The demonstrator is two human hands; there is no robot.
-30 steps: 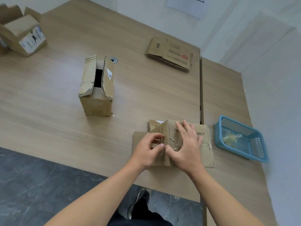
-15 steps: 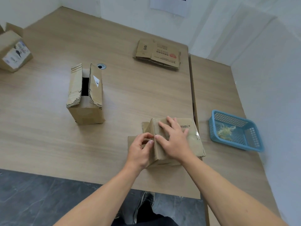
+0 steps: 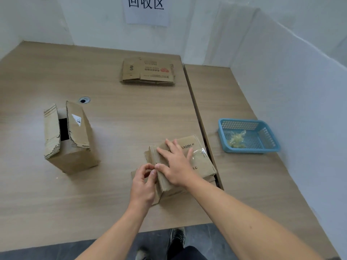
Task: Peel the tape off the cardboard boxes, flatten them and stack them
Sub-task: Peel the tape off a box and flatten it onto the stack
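Note:
A half-flattened cardboard box (image 3: 201, 162) with clear tape on its top lies near the table's front edge. My right hand (image 3: 175, 164) presses flat on it with spread fingers. Beside it, my left hand (image 3: 143, 182) pinches at the box's left edge with thumb and forefinger; what it pinches is too small to tell. An upright box (image 3: 65, 139) with open, torn flaps stands to the left. Flattened boxes (image 3: 148, 73) are stacked at the back of the table.
A blue plastic basket (image 3: 249, 147) with crumpled tape in it sits on the right-hand table, close to the white wall. A seam (image 3: 195, 107) divides the two tabletops. A cable hole (image 3: 84, 100) lies behind the upright box. A paper sign hangs on the back wall.
The view has tilted up and turned, so the far left box is out of frame. My right hand has stayed flat on the box while my left fingers keep working at its left edge.

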